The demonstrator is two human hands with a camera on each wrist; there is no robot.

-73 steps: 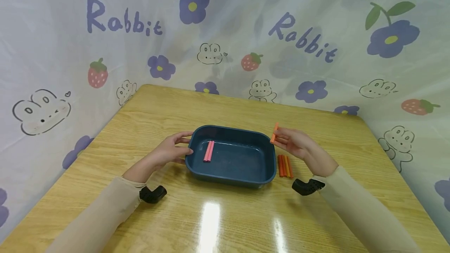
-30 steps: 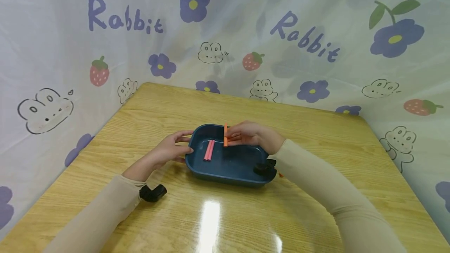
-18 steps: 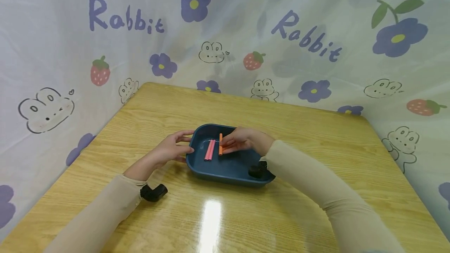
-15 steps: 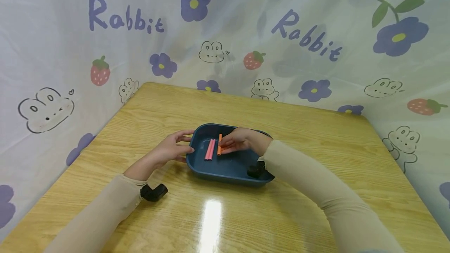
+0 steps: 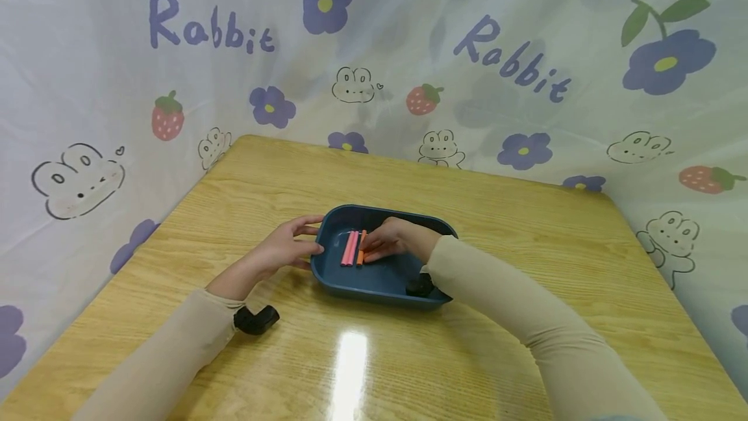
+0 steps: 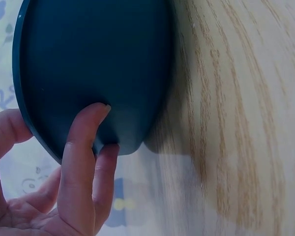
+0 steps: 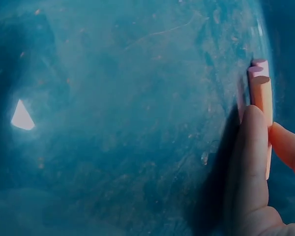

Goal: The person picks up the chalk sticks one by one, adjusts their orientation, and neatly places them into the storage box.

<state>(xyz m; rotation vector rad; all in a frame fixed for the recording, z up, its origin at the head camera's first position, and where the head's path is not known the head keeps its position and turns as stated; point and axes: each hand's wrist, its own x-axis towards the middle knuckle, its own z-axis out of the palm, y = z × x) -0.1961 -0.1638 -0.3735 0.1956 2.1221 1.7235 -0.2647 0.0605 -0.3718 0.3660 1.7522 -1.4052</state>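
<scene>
A dark blue plastic tray (image 5: 380, 291) with rounded corners stands on the wooden table. My left hand (image 5: 286, 249) holds it by the left end, thumb at the rim and fingers (image 6: 76, 172) against the outer wall. Inside the tray, my right hand (image 5: 388, 239) pinches a round orange stick (image 5: 359, 258) between thumb and fingers. Two pink sticks (image 5: 349, 249) lie side by side just left of it. In the right wrist view the orange stick (image 7: 261, 93) is right beside the pink ones (image 7: 255, 70), its lower part covered by my fingers.
The wooden table (image 5: 280, 180) runs back to a patterned cloth (image 5: 374, 38) hung behind and at the sides. My right sleeve (image 5: 508, 304) covers the spot right of the tray where several orange and red sticks lay earlier. Black wrist devices (image 5: 257, 320) sit near the cuffs.
My right hand has carried the orange stick left from beyond the tray's right rim, then down inside, close beside the pink sticks. My left hand has stayed at the tray's left end.
</scene>
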